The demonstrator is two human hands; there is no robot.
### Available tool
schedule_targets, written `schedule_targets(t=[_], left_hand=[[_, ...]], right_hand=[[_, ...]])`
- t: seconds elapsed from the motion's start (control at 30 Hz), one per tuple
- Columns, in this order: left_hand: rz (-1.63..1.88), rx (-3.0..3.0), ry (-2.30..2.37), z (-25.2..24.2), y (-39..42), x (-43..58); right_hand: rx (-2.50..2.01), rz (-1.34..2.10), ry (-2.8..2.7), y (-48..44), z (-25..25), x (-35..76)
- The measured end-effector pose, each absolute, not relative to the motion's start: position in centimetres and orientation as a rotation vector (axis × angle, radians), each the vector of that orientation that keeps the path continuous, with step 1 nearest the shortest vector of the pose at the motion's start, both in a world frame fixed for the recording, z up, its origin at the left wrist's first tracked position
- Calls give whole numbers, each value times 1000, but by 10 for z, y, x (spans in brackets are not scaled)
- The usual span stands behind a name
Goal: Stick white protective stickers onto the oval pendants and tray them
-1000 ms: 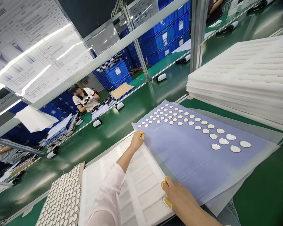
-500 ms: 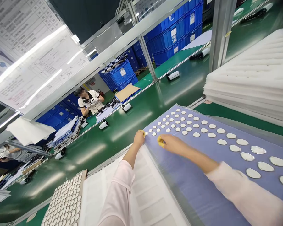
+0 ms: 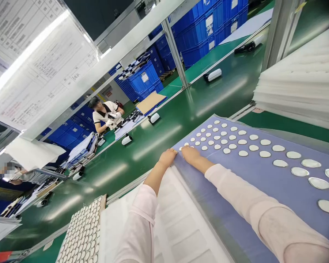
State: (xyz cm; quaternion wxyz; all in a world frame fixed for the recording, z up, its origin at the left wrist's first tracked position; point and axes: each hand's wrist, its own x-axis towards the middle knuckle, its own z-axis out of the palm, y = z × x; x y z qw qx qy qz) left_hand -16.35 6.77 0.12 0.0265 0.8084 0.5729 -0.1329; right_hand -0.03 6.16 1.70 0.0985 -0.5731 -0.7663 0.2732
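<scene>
Your left hand pinches the sheet by its corner, beside the foam; your right hand is at the discs — can't tell its grip. Partway, seemingly — rows left, part bare.

Right hand gone from near end of white foam tray; now just beside left hand.

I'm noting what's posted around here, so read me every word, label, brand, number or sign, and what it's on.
No text is clear enough to quote.
Paper sheet, upper left: printed lines and apparent handwriting, too blurred to read.
White labels on the blue crates: too small to read.
Small red sign on the far wall: too small to read.
</scene>
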Motion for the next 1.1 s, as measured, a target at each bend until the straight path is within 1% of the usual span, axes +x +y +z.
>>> schedule_targets(t=[0.17,0.23,0.33,0.43,0.53,0.57,0.63,0.7,0.8,0.97,1.1], left_hand=[[-336,2474,1766,19,64,-157],[-228,2444,1788,31,58,-153],[33,2382,1828,50,30,-145],[308,2302,1782,67,-31,-134],[477,2225,1649,79,-114,-125],[544,2193,1579,82,-141,-123],[802,2000,1326,88,-189,-121],[927,1867,1181,93,-225,-120],[943,1796,1137,98,-259,-120],[985,1710,1159,101,-297,-118],[1060,1534,1019,93,-318,-115]], right_hand=[[-1640,854,-2208,52,31,3],[-1596,880,-2176,48,36,8],[-1473,929,-2118,30,44,23],[-1278,979,-2044,-16,52,45],[-1072,1017,-1975,-89,57,70],[-1015,1037,-1965,-115,57,76],[-793,1098,-1903,-161,58,85],[-675,1138,-1849,-197,58,86],[-599,1169,-1857,-229,57,80],[-510,1230,-1894,-253,55,73],[-510,1305,-1870,-268,50,76]])
